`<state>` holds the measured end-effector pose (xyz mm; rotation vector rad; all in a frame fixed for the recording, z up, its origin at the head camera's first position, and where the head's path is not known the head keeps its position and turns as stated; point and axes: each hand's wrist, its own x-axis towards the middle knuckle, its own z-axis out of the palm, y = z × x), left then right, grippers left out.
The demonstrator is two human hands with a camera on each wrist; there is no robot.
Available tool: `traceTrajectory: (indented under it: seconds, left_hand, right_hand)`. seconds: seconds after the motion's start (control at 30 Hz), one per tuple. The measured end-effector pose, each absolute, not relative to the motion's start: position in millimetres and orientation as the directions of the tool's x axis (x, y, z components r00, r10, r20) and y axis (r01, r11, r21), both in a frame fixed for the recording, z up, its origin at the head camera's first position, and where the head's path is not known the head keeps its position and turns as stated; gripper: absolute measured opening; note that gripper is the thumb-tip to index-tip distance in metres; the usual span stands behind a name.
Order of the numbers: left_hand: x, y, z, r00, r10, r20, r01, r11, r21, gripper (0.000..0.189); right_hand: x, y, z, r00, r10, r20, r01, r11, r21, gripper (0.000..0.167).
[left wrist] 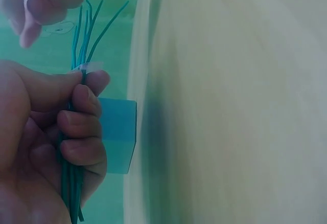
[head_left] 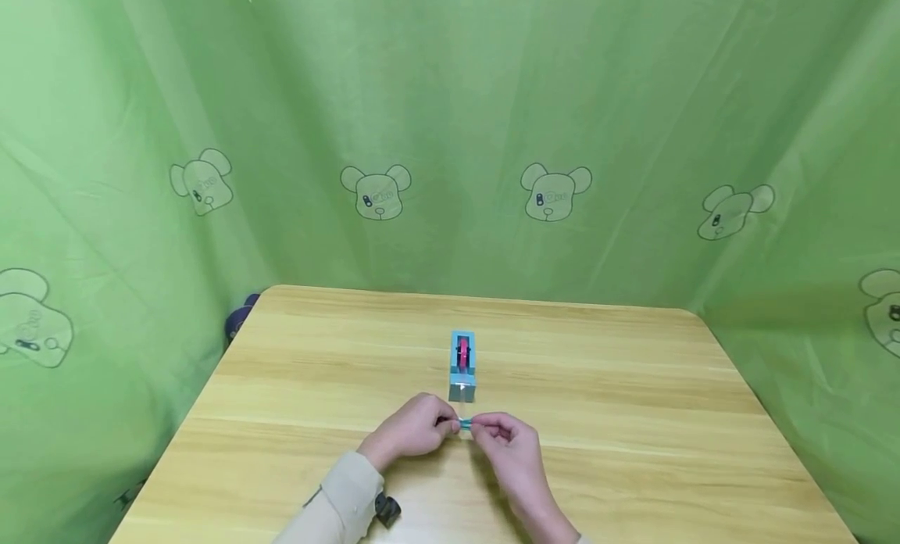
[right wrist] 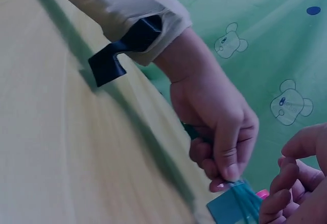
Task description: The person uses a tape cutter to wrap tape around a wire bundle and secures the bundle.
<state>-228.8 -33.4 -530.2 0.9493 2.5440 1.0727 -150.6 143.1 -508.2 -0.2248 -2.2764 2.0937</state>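
A bundle of thin green stems or wires (left wrist: 88,42) lies in my left hand (head_left: 416,427), which pinches it between thumb and forefinger with the other fingers curled round its lower part. A small piece of clear tape (left wrist: 93,66) shows at the pinch. My right hand (head_left: 512,450) is close to the other end of the bundle, its fingers loosely bent; in the left wrist view they appear apart from the splayed tips. Just beyond both hands stands a blue tape dispenser (head_left: 462,381) with a pink core (head_left: 463,353). A clear strip seems to run from it toward the hands.
The wooden table (head_left: 633,388) has rounded far corners. Green curtains (head_left: 450,98) with bear-face prints hang behind it and on both sides. A black strap (right wrist: 120,47) hangs from the left sleeve's cuff. Something dark (head_left: 237,319) shows beyond the table's left edge.
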Motion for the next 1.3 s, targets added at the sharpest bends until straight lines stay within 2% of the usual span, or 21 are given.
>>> traceTrajectory:
  seconds: [0.17,0.83,1.3]
  left_hand:
    - [-229,-34,-530,-0.764,0.644,0.043,0.482,0.526,0.7,0.017]
    - [-231,-36,-532,-0.762,0.646,0.047,0.492,0.532,0.689,0.015]
    - [-232,-34,-529,-0.752,0.656,0.071,0.518,0.52,0.679,0.018]
  right_hand:
    - [-154,146,-499,-0.99,0.134,-0.037,0.044,0.046,-0.998,0.012]
    - [-172,156,-476,-0.992,0.121,0.042,-0.032,0.087,-0.996,0.018]
    - [-202,161,-483,-0.996,0.072,0.046,-0.039,0.095,-0.995,0.017]
